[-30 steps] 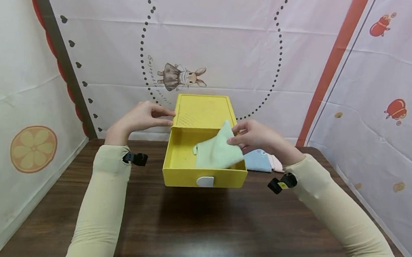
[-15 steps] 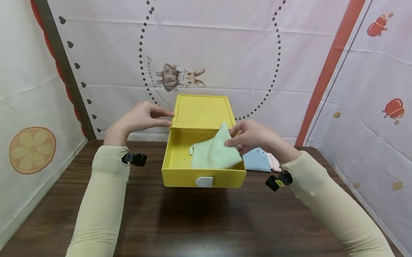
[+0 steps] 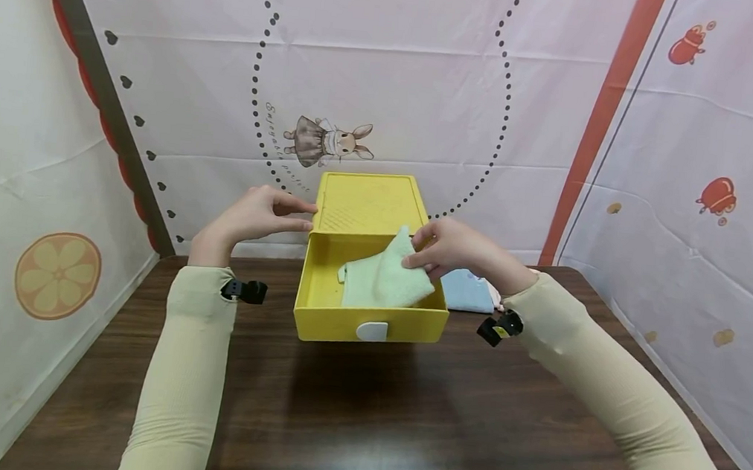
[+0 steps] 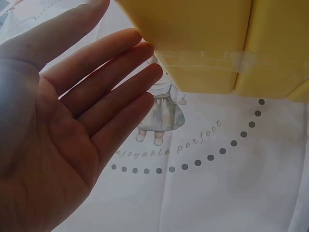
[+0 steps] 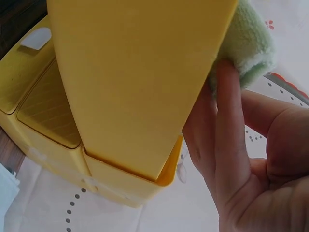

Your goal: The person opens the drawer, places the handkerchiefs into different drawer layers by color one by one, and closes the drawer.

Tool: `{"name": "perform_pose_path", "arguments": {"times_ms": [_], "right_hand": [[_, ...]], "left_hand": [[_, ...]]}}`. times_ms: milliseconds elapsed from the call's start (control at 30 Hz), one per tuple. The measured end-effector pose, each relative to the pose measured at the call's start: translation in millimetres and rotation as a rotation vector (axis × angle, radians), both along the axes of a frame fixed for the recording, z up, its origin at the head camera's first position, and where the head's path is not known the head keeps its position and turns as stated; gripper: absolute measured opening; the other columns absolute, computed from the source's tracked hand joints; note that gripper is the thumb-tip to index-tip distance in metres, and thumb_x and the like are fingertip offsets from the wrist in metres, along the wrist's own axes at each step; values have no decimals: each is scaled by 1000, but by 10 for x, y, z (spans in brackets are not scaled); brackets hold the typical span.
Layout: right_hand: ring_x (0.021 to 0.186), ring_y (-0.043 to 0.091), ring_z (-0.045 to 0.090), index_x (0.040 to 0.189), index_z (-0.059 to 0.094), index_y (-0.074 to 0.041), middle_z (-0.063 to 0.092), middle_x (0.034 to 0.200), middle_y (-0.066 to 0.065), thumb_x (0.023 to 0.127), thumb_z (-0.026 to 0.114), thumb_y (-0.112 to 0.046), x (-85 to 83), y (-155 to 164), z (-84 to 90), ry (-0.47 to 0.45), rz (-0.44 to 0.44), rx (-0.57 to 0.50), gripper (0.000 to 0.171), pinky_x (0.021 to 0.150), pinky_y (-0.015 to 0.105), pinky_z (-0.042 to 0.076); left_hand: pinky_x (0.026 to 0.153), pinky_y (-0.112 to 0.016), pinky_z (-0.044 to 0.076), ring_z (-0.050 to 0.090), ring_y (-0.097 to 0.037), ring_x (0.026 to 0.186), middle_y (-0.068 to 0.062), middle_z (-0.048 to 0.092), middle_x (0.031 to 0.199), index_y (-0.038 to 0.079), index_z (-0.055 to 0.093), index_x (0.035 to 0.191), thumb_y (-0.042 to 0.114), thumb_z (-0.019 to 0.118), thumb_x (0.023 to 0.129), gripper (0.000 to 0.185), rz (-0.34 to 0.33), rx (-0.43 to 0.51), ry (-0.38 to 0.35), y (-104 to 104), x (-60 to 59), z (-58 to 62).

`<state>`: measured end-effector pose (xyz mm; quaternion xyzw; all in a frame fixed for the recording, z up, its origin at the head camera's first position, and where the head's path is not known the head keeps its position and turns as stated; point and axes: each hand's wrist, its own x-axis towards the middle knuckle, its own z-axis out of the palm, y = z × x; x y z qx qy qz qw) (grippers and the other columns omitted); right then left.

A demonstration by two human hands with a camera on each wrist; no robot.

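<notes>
The right hand [image 3: 451, 247] pinches a corner of the green cloth [image 3: 382, 280] with bent fingers [image 5: 227, 116]. The cloth lies partly in the yellow drawer [image 3: 369, 322], which is pulled out of the yellow box [image 3: 371, 203]. The cloth leans toward the drawer's 3 o'clock wall, and its pinched corner sticks up over that side.

The left hand [image 3: 259, 213] is open with straight fingers [image 4: 116, 77]. The fingertips touch the box's side at 9 o'clock. It holds nothing.

The drawer has a white handle [image 3: 371, 331] at 6 o'clock, on its front. The box and drawer sit on a dark wooden surface [image 3: 360, 420].

At 3 o'clock from the drawer, just beside it, lies a blue cloth [image 3: 468, 291]. A bit of pink cloth [image 3: 496, 296] peeks out next to the blue one, mostly hidden by the right wrist.

A wall sheet with a bunny picture [image 3: 326, 141] hangs behind the box at 12 o'clock.
</notes>
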<state>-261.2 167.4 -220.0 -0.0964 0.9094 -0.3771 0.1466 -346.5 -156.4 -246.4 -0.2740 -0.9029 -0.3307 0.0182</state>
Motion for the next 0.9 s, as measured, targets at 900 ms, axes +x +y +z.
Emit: {"name": "perform_pose_path", "arguments": {"times_ms": [900], "right_hand": [[63, 13, 69, 99, 70, 1, 73, 78, 7, 81, 77, -20, 14, 116, 72, 49, 42, 141, 28, 65, 28, 57]], "left_hand": [[90, -42, 51, 63, -20, 105, -5, 67, 119, 22, 68, 119, 47, 72, 80, 47, 5, -3, 2, -6, -10, -4]]}}
